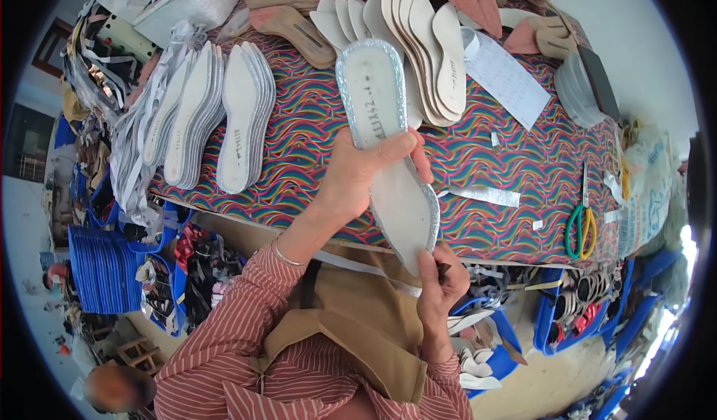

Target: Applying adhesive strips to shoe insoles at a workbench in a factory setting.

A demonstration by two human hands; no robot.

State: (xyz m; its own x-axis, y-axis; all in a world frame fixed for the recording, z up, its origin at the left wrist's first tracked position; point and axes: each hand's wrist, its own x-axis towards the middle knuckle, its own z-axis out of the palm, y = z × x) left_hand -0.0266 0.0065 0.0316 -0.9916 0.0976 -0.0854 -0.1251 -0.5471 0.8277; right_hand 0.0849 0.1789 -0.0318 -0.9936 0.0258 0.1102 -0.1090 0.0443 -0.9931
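Workshop worktop, covered in a wavy multicolour cloth (515,237), blue bins (104,267) on the floor past its near-left corner. I've got one white insole (407,203) with glittery silver edging, held over the middle of the near edge; far end points at the far edge, other end sticks out past the near edge above my brown apron (366,300). Can't tell if it touches the cloth.

Left hand (370,159): wrapped round the insole's middle, thumb on the upper face, fingers round the right side. Right hand (442,274): pinching the end nearest me, thumb on top, other fingers curled.

Just right of the insole: silver strip (489,196), lying flat. Scissors (585,196), green and yellow handles, near the near-right corner. Left part of the worktop: stacks of white insoles (243,121), side by side. Beyond the held one, toward the far edge: fanned cream insoles (448,69), then a sheet of paper (508,80) to their right. White strips (142,151) hang over the left edge.
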